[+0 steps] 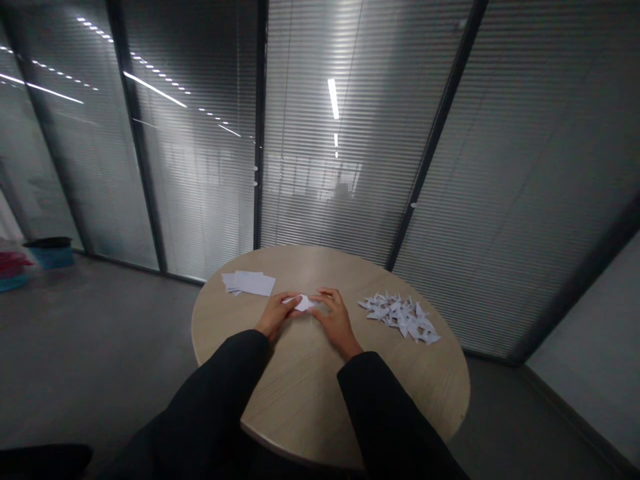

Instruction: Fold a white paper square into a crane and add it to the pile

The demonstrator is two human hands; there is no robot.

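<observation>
Pinches folded white paper (303,304) in both hands (336,319), with spiky white papers (400,315) done right of it, flat white sheets (254,283) waiting left.

Held paper (304,304): plain white.
Flat sheets (255,283): plain white, with a faint cool tinge.
Folded paper pieces (400,315): white, broken up by pale grey shadows.
Tabletop (300,387): light beige wood tone with fine, faint streaks of grain.
Sleeves (210,393): plain, very dark, close to black.
Blinds (320,213): narrow horizontal stripes in grey, silvery in the middle, nearly black at upper left.
Uprights (261,127): black.
Reflected lights (333,99): white bars, plus dotted white rows at left.
Bucket (53,257): blue, black around the top.
Blurred bundle (13,263): pinkish red, above blue.
Floor (110,347): dull dark grey.
Right wall (595,360): plain grey.
</observation>
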